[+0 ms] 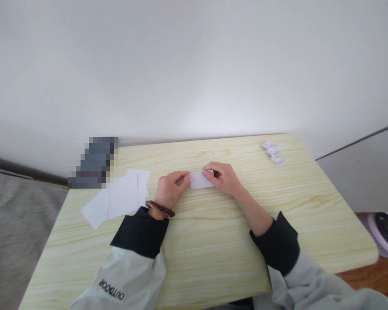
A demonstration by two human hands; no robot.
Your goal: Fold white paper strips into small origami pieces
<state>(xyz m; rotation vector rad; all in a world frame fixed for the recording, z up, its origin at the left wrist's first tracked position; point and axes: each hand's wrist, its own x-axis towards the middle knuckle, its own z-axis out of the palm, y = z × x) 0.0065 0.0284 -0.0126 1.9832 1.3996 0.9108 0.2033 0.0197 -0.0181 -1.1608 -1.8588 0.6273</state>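
A white wall (194,77) stands on the far side, behind the pale table (207,241). On the table's left lie overlapping white sheets (121,200), with a dark, pixelated object (97,161) just beyond them at the far left edge. Near the middle, the left hand (171,189) pinches the left end of a small white slip (198,181) between thumb and fingers; the right hand (223,178) pinches its right end likewise. Three little folded papers (273,152) sit at the far right. Dark beads (164,209) ring the left wrist.
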